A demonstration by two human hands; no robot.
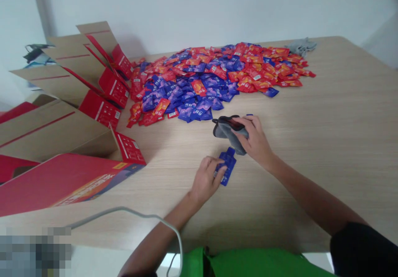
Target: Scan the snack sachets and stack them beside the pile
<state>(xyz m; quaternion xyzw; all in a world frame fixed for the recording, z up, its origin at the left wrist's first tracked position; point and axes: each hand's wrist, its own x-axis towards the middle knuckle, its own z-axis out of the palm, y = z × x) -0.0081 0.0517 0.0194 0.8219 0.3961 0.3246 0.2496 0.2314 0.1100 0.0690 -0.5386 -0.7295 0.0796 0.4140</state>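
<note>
My left hand (207,178) has its thumb and fingers closed on the left edge of a flat blue sachet (229,167) lying on the table. The sachet has a narrow neck at its far end. Just above it, my right hand (256,142) grips a folded grey cloth (225,131) with dark edging and a small loop. A red inside shows in the cloth's fold. The cloth hangs close to the sachet's neck; whether they touch I cannot tell. A bit of blue shows behind my right fingers, too small to name.
A wide heap of red and blue sachets (202,84) covers the table's far side. Open red cartons (83,173) stand in a row at the left. A crumpled grey cloth (301,47) lies at the back right. A grey cable (139,215) arches over my left forearm.
</note>
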